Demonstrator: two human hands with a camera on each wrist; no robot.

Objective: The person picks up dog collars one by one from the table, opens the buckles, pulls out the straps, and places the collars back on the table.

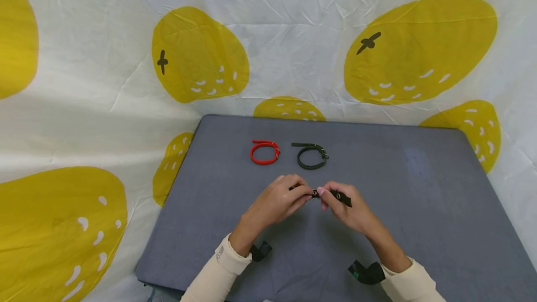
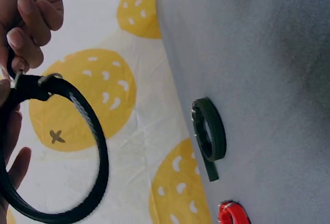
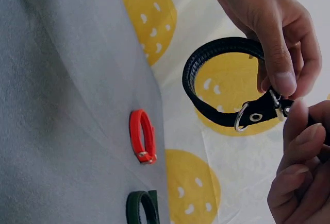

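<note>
Both hands work on a black collar (image 3: 264, 109) with a metal buckle, a D-ring and eyelets, held above the table. My left hand (image 1: 278, 199) pinches it beside the buckle, with the thumb and fingers on the band in the right wrist view. The right hand (image 1: 346, 206) grips the strap's free end (image 1: 343, 198), which sticks out past the fingers. From the left wrist view the collar forms a loop hanging below the buckle. Beyond the hands lie a red collar (image 1: 264, 163) and a dark green collar (image 1: 311, 167), each a buckled loop with its tail pointing left.
The grey table (image 1: 419, 176) stands against a white cloth backdrop (image 1: 293, 59) printed with yellow fruit. Black straps (image 1: 367, 272) hang at both wrists near the cream sleeves (image 1: 218, 274).
</note>
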